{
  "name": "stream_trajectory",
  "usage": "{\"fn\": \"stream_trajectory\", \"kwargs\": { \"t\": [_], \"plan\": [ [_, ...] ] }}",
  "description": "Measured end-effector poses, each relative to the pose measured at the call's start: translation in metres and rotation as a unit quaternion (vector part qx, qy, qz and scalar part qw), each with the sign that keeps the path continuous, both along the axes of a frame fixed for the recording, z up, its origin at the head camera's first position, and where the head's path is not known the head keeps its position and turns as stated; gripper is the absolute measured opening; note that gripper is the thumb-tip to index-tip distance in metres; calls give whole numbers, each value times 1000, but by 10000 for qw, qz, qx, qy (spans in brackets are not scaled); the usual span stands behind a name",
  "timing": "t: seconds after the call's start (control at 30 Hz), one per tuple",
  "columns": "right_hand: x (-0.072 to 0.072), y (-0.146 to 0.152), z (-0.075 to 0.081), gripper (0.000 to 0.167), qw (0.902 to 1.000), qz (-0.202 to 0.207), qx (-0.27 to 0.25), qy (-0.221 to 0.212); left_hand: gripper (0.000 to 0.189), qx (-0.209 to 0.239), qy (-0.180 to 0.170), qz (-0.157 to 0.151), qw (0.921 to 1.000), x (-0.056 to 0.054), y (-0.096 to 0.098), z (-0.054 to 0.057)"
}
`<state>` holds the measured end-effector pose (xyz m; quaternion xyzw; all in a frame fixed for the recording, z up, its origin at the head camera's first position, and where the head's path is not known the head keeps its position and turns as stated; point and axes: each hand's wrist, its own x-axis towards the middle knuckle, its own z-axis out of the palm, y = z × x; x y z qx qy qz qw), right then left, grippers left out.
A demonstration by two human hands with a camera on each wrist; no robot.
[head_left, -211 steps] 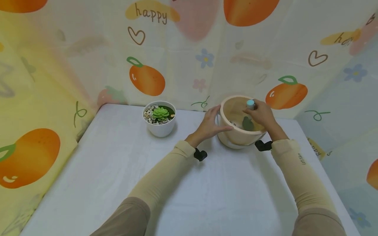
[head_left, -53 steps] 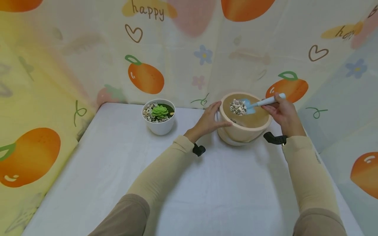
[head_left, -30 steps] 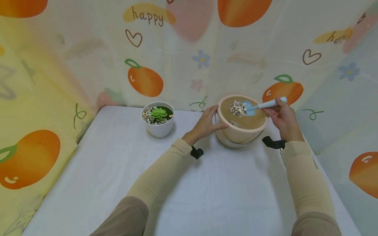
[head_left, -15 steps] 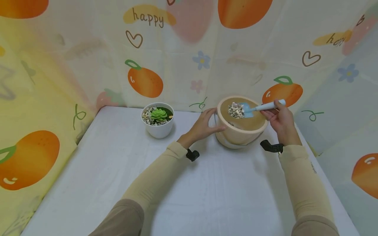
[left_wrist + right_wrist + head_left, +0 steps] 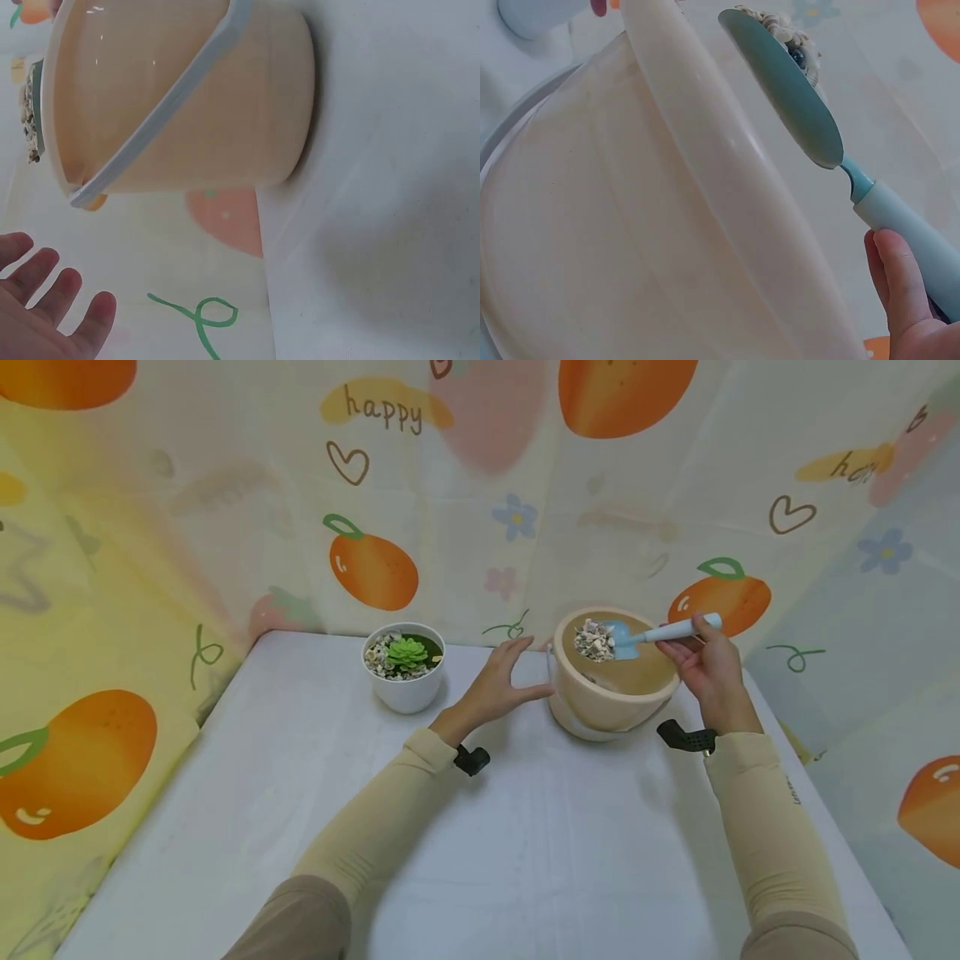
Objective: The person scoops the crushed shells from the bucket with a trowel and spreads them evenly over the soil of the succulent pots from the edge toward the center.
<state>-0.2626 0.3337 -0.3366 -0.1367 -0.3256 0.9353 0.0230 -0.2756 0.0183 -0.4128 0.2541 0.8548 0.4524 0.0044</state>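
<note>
In the head view, my right hand (image 5: 710, 677) pinches the pale blue handle of a small trowel (image 5: 678, 630). The trowel's blade sits above the opening of a peach bucket (image 5: 618, 710), heaped with small shells and stones (image 5: 595, 642). From the right wrist view, the blade (image 5: 787, 90) is seen edge-on above the bucket rim, carrying its load. My left hand (image 5: 495, 685) is just left of the bucket with fingers spread; the left wrist view shows these fingers (image 5: 52, 292) apart from the bucket wall and its grey carrying handle (image 5: 172, 97).
A white pot (image 5: 407, 695) with a green succulent (image 5: 407, 653) and small stones stands left of the bucket. Both rest on a white-covered table (image 5: 480, 860). A printed cloth (image 5: 450, 485) with oranges hangs behind.
The trowel, upright inside the bucket at first, came up loaded and then shifted slightly left. My left hand has come off the bucket rim and moved left.
</note>
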Motion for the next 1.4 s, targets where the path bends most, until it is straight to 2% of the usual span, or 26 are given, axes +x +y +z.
{"fn": "stream_trajectory", "kwargs": {
  "t": [0.2,0.37,0.57,0.77,0.93,1.13,1.4],
  "plan": [
    [-1,-4,0,20,9999,21,95,103,90,-31,91,3,10000,2,-7,1],
    [-3,-12,4,23,9991,-15,390,142,88,-37,263,72,9996,3,-15,2],
    [-4,-23,8,18,9997,18,121,197,85,-58,466,194,9987,4,-28,9],
    [-7,-35,9,14,9992,75,105,385,84,28,575,281,9979,2,-36,14],
    [-12,-47,8,14,9987,102,79,492,83,46,597,417,9973,3,-44,17],
    [-16,-60,11,18,9991,53,11,428,84,-12,561,592,9967,4,-54,20],
    [-21,-77,12,20,9986,167,225,439,85,40,554,830,9950,3,-70,24]
  ]
}}
